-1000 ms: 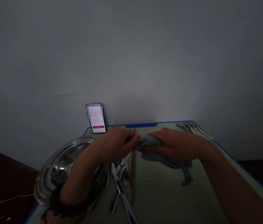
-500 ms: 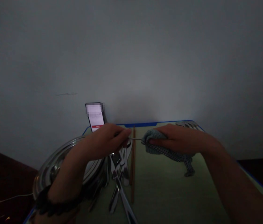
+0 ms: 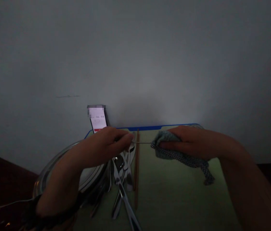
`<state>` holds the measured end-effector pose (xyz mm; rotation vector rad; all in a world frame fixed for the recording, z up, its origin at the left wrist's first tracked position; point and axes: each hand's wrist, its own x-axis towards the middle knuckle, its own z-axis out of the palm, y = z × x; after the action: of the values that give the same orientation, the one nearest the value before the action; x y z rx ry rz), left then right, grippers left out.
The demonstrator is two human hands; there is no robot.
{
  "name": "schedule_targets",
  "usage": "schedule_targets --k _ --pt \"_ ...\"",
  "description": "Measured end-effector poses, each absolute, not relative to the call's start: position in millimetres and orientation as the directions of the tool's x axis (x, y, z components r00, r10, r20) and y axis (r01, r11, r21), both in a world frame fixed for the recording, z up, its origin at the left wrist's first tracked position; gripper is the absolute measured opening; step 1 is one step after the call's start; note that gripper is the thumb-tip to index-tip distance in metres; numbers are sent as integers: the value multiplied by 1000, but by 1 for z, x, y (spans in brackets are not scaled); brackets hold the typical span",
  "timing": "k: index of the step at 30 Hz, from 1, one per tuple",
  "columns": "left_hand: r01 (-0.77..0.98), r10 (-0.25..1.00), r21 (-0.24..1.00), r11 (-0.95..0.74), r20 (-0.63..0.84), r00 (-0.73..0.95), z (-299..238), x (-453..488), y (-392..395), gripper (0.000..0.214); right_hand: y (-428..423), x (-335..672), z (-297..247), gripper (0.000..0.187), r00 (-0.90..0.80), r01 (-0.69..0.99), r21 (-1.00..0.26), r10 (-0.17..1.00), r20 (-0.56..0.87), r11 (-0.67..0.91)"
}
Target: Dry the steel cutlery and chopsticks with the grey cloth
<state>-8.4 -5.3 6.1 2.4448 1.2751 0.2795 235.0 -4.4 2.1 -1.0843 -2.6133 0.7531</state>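
Observation:
My left hand [image 3: 111,142] pinches one end of a thin metal utensil [image 3: 143,142], held level above the table. Its other end runs into a grey-blue checked cloth [image 3: 165,154], which hides what kind of utensil it is. My right hand [image 3: 193,141] is closed around the cloth, whose loose tail dangles to the right. Below my left hand lies a jumbled heap of metal cutlery, with a knife [image 3: 123,189] on top and spoons among it. A pair of wooden chopsticks [image 3: 136,183] lies just right of the heap.
A shiny metal basin [image 3: 90,181] sits on the left, partly behind my left forearm. A phone [image 3: 98,122] with a lit screen leans against the wall [image 3: 135,64]. More cutlery at the table's [image 3: 173,199] back right corner is mostly hidden by my right hand.
My right hand and the cloth have slid to the right, away from my left hand, baring more of the thin utensil. My left hand has hardly moved.

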Motion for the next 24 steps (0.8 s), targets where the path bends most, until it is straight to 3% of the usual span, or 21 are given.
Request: schedule_targets --k 7,13,18,24 --pt "766 787 240 -596 -12 616 4 22 -12 37 -10 210 -7 26 -760 559 -495 650 14 665" --pt "747 787 356 -562 -48 615 11 11 -13 42 -13 212 -2 27 -749 560 -515 662 20 649" --pt "731 819 457 -507 -10 574 6 -5 -5 42 -7 239 5 27 -672 635 -528 740 -16 565" --pt "736 788 337 -587 30 615 -1 18 -6 38 -8 221 -3 25 -730 584 -490 683 30 647"
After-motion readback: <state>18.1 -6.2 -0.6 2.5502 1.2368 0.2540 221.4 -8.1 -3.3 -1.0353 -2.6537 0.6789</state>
